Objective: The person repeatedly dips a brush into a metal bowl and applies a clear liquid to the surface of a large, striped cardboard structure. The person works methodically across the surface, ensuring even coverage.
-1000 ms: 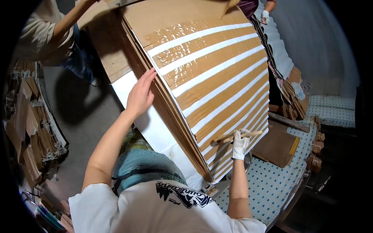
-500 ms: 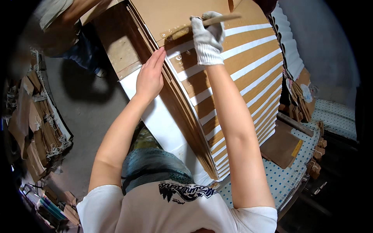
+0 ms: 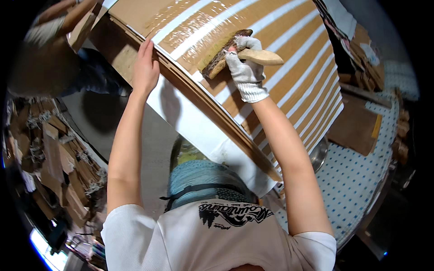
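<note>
My right hand (image 3: 249, 74), in a white knit glove, grips a wide brush (image 3: 218, 62) with a pale wooden handle. The brush's bristle edge lies against a layered stack of brown cardboard sheets (image 3: 296, 50), whose overlapped edges show as white stripes. A wet, glossy film (image 3: 192, 34) covers the sheets beside and beyond the brush. My bare left hand (image 3: 145, 72) rests along the left edge of the stack, fingers stretched out and holding nothing.
At the upper left stands another person (image 3: 45, 58), partly blurred. Bundled cardboard pieces (image 3: 63, 158) are heaped at the left. On the right, a blue-dotted table covering (image 3: 352, 189) carries a brown board (image 3: 355, 124) and a metal bowl (image 3: 319, 156), partly hidden by my arm.
The brush has come toward me and turned in my right hand. The glossy wet area now spreads over more of the stripes. My view has shifted, and my left hand stays at the stack's edge.
</note>
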A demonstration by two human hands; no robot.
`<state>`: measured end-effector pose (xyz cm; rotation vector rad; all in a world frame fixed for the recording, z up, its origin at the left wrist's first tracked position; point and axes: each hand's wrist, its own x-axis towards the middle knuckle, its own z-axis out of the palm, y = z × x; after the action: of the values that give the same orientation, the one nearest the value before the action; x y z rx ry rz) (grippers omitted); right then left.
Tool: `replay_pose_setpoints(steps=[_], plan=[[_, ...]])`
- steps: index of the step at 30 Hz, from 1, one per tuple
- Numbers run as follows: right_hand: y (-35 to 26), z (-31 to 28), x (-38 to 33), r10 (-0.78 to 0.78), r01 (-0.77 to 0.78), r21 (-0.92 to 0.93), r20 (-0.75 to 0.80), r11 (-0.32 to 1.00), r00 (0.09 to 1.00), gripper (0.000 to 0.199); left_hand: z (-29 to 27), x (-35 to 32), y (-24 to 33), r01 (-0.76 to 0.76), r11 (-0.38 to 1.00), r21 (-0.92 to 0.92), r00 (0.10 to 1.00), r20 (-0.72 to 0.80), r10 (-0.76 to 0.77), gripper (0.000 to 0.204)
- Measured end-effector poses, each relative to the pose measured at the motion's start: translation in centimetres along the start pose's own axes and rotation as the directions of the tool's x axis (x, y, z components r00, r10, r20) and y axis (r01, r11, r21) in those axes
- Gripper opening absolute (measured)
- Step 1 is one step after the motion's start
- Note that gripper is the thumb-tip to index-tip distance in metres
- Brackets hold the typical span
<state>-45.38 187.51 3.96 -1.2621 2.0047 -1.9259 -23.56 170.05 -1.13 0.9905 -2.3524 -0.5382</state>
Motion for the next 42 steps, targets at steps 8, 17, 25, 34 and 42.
replay_pose_setpoints(steps=[8, 17, 25, 34, 42], plan=[[1.6, -11.4, -8.0, 0.042, -0.043, 0.061, 0.013, 0.997, 0.999, 0.027, 2.4, -9.9, 16.3, -0.143, 0.989, 0.046, 0.989, -0.014, 0.144, 0.045], [2.3, -22.5, -18.1, 0.134, -0.130, 0.078, -0.051, 0.988, 0.990, 0.022, 5.5, -13.6, 20.0, -0.156, 0.949, 0.274, 0.987, 0.081, 0.139, 0.045], [3.7, -30.2, -25.6, 0.202, -0.230, -0.190, -0.156, 0.954, 0.967, 0.026, 4.7, -13.2, 19.7, -0.258, 0.883, 0.392, 0.946, 0.288, 0.149, 0.062], [-0.4, -26.6, -19.4, 0.112, -0.031, -0.718, 0.065, 0.695, 0.992, 0.019, 4.7, -14.0, 21.6, -0.208, 0.881, 0.425, 0.942, 0.329, 0.064, 0.093], [-1.2, -18.7, -16.3, 0.312, -0.309, 0.059, -0.073, 0.949, 0.947, 0.031, 4.4, -13.7, 22.2, -0.271, 0.801, 0.533, 0.937, 0.338, 0.092, 0.099]])
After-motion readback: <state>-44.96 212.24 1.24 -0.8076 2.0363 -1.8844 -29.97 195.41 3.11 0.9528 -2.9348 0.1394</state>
